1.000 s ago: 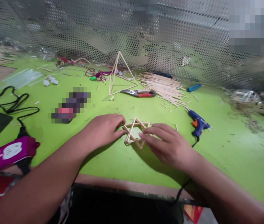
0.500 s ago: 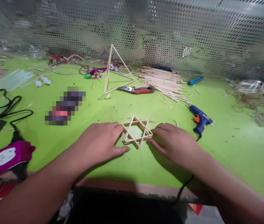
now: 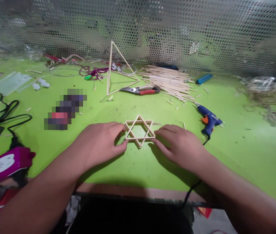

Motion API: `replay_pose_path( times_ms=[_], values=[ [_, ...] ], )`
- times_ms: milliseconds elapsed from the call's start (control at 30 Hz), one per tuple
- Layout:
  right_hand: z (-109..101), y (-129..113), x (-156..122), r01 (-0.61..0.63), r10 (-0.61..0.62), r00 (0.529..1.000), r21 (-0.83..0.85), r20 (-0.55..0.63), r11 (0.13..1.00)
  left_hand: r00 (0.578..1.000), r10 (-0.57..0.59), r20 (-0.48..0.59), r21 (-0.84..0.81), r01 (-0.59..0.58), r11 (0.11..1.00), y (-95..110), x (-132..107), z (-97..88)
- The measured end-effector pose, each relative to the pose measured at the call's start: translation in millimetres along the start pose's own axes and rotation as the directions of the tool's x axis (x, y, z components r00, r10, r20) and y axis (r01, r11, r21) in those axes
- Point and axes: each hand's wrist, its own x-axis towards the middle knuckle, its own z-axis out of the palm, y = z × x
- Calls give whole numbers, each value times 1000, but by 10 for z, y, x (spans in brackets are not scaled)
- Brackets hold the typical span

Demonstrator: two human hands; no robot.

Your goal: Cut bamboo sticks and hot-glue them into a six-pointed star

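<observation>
My left hand [image 3: 96,143] lies half open on the green table top [image 3: 245,156], its fingers curved and its fingertips and thumb at the left points of a six-pointed star of wooden sticks [image 3: 140,138]. My right hand [image 3: 177,144] mirrors it, loosely curved, with its fingertips at the star's right points. Neither hand looks closed in a firm grip. The star sits flat on the table between them, bracketed from both sides. Light, even pressure from each side seems best here, because squeezing hard could shift the thin sticks at their joints. I'd keep my fingertips on the outer points and leave the open centre uncovered.

Just beyond my right hand lies a blue hot glue gun [image 3: 208,125]. Left of my left hand are a magenta power strip [image 3: 5,165] and a black cord [image 3: 6,110]. Farther off are red-handled pruning shears [image 3: 140,90], a heap of cut sticks [image 3: 167,81], and an upright triangular stick frame [image 3: 109,68]. A perforated metal sheet [image 3: 201,32] stands behind them.
</observation>
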Motion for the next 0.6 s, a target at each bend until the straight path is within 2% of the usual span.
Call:
replay_pose_path(
  times_ms=[133, 400, 600],
  values=[
    [17, -6, -7, 18, -18, 998, 12, -52, 1000, 1000, 6, -27, 12, -6, 1000, 19, -38, -22],
    [79, -19, 13, 38, -37, 997, 14, -60, 999, 997, 37, -74, 22, -35, 999, -39, -8, 46],
    [83, -20, 17, 51, -49, 997, 22, -65, 998, 996, 66, -63, 53, -62, 997, -50, 0, 67]
  ],
)
